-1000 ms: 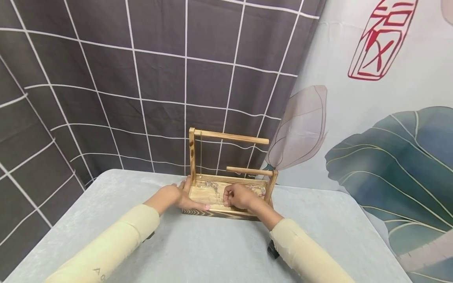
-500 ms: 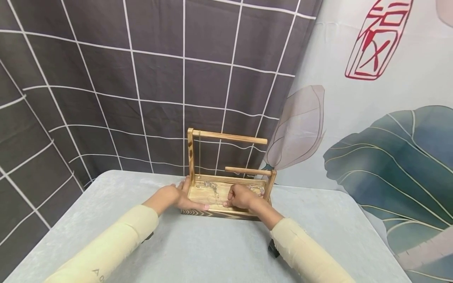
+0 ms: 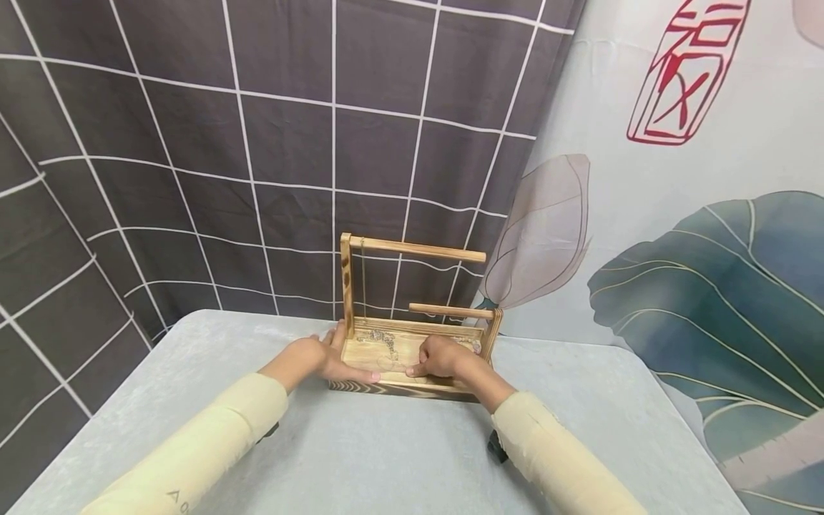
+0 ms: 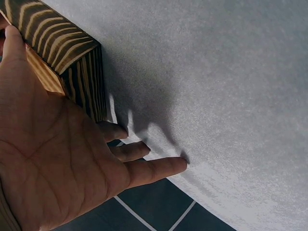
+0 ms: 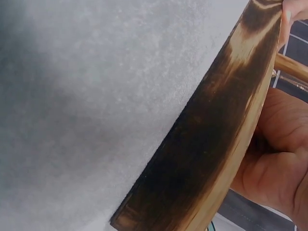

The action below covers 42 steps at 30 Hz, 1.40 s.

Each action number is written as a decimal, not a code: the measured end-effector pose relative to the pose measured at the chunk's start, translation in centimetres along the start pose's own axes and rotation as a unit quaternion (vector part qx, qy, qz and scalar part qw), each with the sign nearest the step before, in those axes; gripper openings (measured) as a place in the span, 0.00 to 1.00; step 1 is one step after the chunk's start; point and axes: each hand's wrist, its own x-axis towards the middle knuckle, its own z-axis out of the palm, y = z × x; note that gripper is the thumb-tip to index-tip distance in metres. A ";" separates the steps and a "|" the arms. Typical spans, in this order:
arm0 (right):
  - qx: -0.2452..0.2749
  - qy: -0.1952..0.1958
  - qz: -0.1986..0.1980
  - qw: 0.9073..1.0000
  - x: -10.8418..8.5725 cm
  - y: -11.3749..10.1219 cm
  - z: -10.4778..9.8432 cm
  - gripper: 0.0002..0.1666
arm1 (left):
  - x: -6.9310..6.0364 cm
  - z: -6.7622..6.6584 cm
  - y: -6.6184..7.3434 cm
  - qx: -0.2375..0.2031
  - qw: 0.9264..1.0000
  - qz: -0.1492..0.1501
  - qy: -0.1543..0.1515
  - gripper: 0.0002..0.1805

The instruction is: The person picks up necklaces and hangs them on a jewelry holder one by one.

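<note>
A wooden jewelry stand with a tray base sits on the table. My left hand braces its left end: the thumb lies along the front rim and the straight fingers run along the outer side, as the left wrist view also shows. My right hand is down inside the tray, fingers curled, thumb tip low near the front wall. A thin chain trails from a tangled silvery necklace toward those fingertips, which seem to pinch it. The grip itself is hidden in the right wrist view.
One thin necklace hangs from the upper bar at its left end. The shorter lower bar stands above the right hand. More jewelry lies at the tray's right. A grey grid curtain hangs behind the table.
The right fingers have curled lower and closer to the tray floor, with the hand shifting slightly right. The left hand has stayed on the stand's left end. The whole view has shifted a little.
</note>
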 end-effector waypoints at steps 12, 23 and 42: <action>0.017 0.004 -0.027 0.999 0.0 0.1 0.3 0.40 | 3.7 1.3 -1.7 0.011 1.000 -0.006 0.002 0.94; 0.086 0.057 -0.051 0.993 -1.9 -1.2 -0.1 0.40 | -0.7 0.0 0.4 -0.006 1.000 0.010 0.010 0.86; 0.348 0.097 -0.046 0.931 -6.3 -6.3 -1.0 0.25 | 2.6 1.2 -1.1 0.001 1.000 0.006 0.010 0.96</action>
